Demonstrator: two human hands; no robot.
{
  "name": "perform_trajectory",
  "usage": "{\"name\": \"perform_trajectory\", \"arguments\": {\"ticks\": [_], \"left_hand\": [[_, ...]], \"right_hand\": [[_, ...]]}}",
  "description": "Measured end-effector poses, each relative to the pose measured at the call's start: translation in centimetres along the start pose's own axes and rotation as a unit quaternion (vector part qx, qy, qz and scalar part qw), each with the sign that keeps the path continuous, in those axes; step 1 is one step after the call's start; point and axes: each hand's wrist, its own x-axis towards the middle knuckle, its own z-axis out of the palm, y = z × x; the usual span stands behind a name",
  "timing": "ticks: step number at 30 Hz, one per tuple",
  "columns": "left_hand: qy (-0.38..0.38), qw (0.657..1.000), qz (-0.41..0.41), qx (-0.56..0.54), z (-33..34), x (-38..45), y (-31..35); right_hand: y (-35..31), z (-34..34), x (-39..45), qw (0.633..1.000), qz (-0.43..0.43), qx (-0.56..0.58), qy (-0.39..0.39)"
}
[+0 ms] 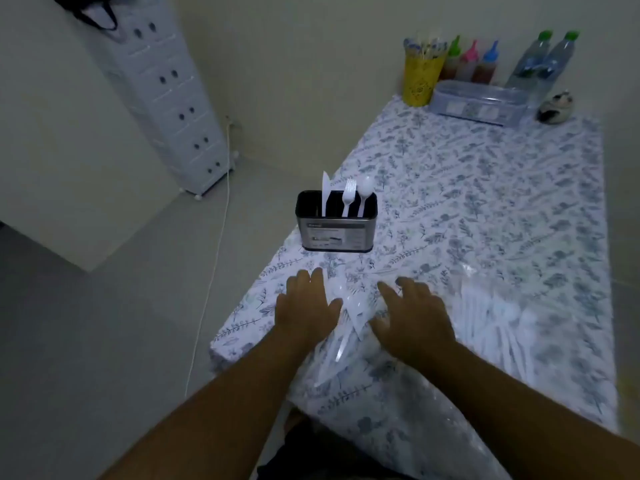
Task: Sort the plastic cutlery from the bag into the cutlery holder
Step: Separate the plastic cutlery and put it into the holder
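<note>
While both spread flat, left hand (306,306) and right hand (408,317) fingers press the clear bag (346,327).

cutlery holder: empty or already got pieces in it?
Not empty. The holder stands upright with a knife, a fork and a spoon sticking up from it, spread left to right.

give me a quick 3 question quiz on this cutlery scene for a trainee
1. True or false: the cutlery holder already has a knife, a fork and a spoon in it.
2. What lies between the left hand and the right hand?
A. clear plastic bag
B. plate
C. cup
3. What colour is the tall cup at the far end?

Key: 1 true; 2 A; 3 yellow.
</note>
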Motion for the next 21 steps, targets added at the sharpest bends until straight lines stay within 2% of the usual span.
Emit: {"name": "perform_trajectory", "arguments": {"ticks": [3,5,9,11,15,18,21], "left_hand": [[-0.070,0.994,-0.057,-0.053,2.8,-0.1,-2.5],[-0.100,0.990,-0.062,-0.072,4.5,-0.1,-3.9],[-0.079,0.988,-0.030,-0.133,6.1,1.1,-5.5],[-0.079,0.982,-0.022,-0.168,6.5,1.7,-6.5],[-0.092,0.976,-0.002,-0.196,6.8,2.7,-7.9],[-0.101,0.980,0.026,-0.172,6.6,3.0,-8.0],[-0.093,0.985,0.075,-0.127,6.5,2.6,-7.9]], "right_hand": [[-2.0,3.8,-1.1,0.998,-0.051,0.009,-0.047],[-3.2,6.5,-1.6,0.993,-0.075,0.011,-0.086],[-2.8,9.7,-1.2,0.987,-0.086,0.024,-0.137],[-1.9,10.7,-1.3,0.990,-0.070,0.055,-0.110],[-1.1,10.2,-0.9,0.987,0.026,0.151,-0.036],[-1.7,10.3,-0.8,0.990,0.013,0.139,0.024],[-2.1,10.8,-1.2,0.992,-0.018,0.127,-0.022]]}}
